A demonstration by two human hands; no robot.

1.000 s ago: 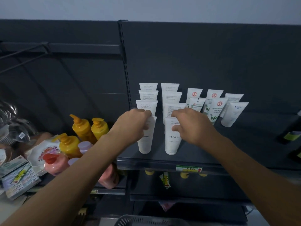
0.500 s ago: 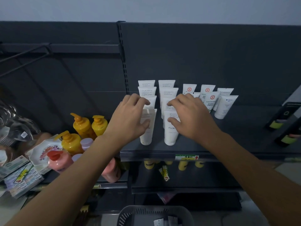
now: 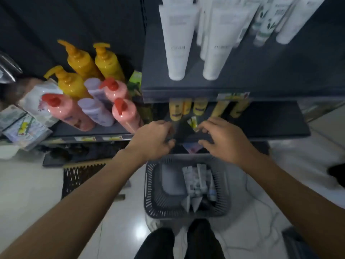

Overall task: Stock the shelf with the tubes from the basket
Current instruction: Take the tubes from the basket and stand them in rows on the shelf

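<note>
Below your two empty, loosely spread hands (image 3: pixel 155 141) (image 3: pixel 225 141), the slotted grey plastic basket (image 3: pixel 149 191) holds several soft white tubes (image 3: pixel 196 180); above them, two smooth tubes front the shelf (image 3: pixel 261 79).

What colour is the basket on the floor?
Grey; the basket shows best in the head view, the only one.

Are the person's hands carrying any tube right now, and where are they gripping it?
Nothing is held. The left hand and right hand are both empty, fingers loosely spread, above the basket, where tubes lie.
</note>
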